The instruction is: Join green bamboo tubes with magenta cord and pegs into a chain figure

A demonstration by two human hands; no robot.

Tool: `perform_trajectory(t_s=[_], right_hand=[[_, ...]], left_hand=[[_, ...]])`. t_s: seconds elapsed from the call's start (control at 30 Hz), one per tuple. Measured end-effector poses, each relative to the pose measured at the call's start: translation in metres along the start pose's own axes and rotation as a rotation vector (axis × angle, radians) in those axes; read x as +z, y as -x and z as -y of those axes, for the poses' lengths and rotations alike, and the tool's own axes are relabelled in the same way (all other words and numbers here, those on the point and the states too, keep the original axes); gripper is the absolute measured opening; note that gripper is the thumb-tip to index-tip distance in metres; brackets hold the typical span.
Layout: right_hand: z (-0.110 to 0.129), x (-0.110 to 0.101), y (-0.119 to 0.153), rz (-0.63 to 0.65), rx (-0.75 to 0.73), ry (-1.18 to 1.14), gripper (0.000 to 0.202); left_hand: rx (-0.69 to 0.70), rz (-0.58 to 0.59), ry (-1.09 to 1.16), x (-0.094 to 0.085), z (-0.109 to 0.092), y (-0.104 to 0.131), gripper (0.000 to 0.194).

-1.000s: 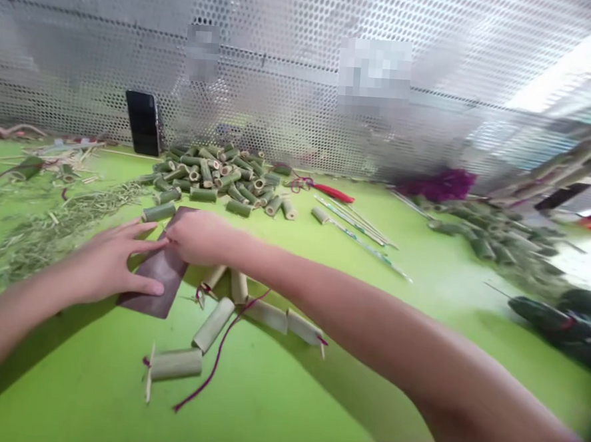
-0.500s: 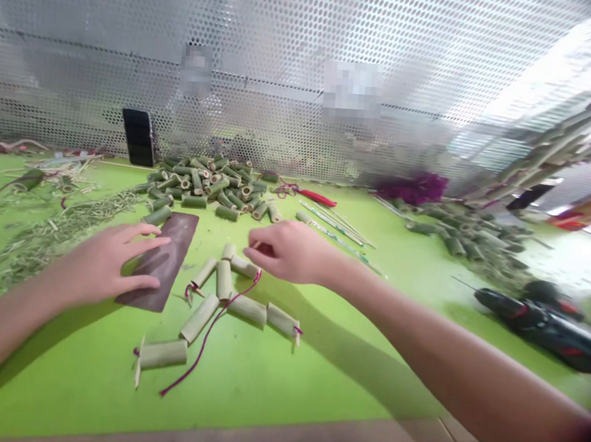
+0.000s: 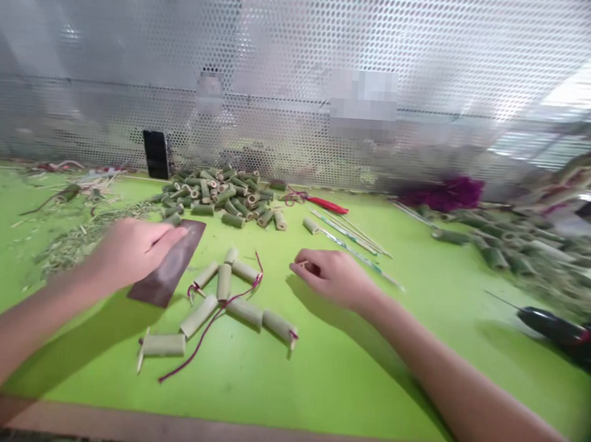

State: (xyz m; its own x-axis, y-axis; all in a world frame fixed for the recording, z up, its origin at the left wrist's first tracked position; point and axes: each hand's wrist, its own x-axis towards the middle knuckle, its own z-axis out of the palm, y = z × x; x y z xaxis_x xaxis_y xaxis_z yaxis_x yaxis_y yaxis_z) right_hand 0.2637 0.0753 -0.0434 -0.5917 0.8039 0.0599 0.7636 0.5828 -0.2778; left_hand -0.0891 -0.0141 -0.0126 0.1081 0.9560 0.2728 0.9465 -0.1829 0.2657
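A jointed figure of pale bamboo tubes (image 3: 224, 283) lies on the green table, with a purple cord (image 3: 200, 345) running across it and thin sticks tied at its ends. My left hand (image 3: 136, 248) is at a dark brown sheet (image 3: 175, 267), its thumb and fingers pinched together at the sheet's upper left part. To the right of the figure, my right hand (image 3: 330, 273) is curled closed just above the table; a small pale tip shows between its fingers, too small to name.
Cut green bamboo pieces (image 3: 222, 193) are heaped at the back, beside a phone (image 3: 156, 154) and red-handled tool (image 3: 328, 205). Thin sticks (image 3: 357, 233) lie behind my right hand. A drill (image 3: 554, 327) and more bamboo (image 3: 504, 244) are at the right. Shavings (image 3: 81, 238) lie left.
My right hand has moved right, away from the figure. My left hand has closed from spread fingers to a pinch at the brown sheet. The view has shifted slightly.
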Motion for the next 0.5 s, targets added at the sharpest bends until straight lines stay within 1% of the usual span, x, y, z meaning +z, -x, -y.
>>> perform_trajectory(t_s=[0.03, 0.07, 0.1, 0.13, 0.17, 0.23, 0.27, 0.3, 0.33, 0.37, 0.4, 0.43, 0.47, 0.5], right_hand=[[-0.002, 0.001, 0.001, 0.008, 0.002, 0.007, 0.033], [-0.005, 0.002, 0.001, 0.024, 0.008, 0.011, 0.033], [-0.009, 0.002, 0.001, 0.041, 0.013, 0.014, 0.033], [-0.013, 0.002, 0.001, 0.049, 0.010, 0.019, 0.033], [-0.016, 0.002, 0.002, 0.041, 0.003, 0.029, 0.034], [-0.014, -0.001, 0.003, -0.036, -0.011, 0.062, 0.040], [-0.007, -0.003, 0.004, -0.105, -0.013, 0.082, 0.045], [0.006, -0.005, 0.007, -0.191, -0.013, 0.104, 0.050], [0.023, -0.006, 0.010, -0.278, -0.028, 0.126, 0.054], [0.045, -0.006, 0.012, -0.370, -0.056, 0.140, 0.056], [0.068, -0.006, 0.013, -0.465, -0.135, 0.166, 0.058], [0.091, -0.005, 0.012, -0.519, -0.273, 0.201, 0.060], [0.110, -0.004, 0.008, -0.543, -0.423, 0.226, 0.060], [0.124, -0.004, 0.001, -0.530, -0.557, 0.242, 0.062]], left_hand=[[-0.046, -0.018, 0.047, 0.001, -0.007, -0.004, 0.042], [-0.078, -0.037, 0.134, 0.003, -0.012, -0.009, 0.037], [-0.104, -0.026, 0.268, 0.005, -0.016, -0.013, 0.048], [-0.137, 0.020, 0.460, 0.007, -0.020, -0.017, 0.062], [-0.179, 0.086, 0.707, 0.008, -0.023, -0.019, 0.069], [-0.284, 0.214, 1.267, 0.009, -0.030, -0.022, 0.065], [-0.338, 0.245, 1.521, 0.010, -0.036, -0.023, 0.064], [-0.387, 0.254, 1.722, 0.010, -0.042, -0.022, 0.066], [-0.431, 0.242, 1.864, 0.011, -0.050, -0.021, 0.069], [-0.468, 0.226, 1.953, 0.012, -0.060, -0.019, 0.070], [-0.497, 0.221, 2.009, 0.013, -0.070, -0.017, 0.069], [-0.511, 0.215, 2.048, 0.015, -0.080, -0.014, 0.068], [-0.510, 0.230, 2.072, 0.016, -0.089, -0.012, 0.066], [-0.489, 0.267, 2.093, 0.017, -0.097, -0.009, 0.065]])
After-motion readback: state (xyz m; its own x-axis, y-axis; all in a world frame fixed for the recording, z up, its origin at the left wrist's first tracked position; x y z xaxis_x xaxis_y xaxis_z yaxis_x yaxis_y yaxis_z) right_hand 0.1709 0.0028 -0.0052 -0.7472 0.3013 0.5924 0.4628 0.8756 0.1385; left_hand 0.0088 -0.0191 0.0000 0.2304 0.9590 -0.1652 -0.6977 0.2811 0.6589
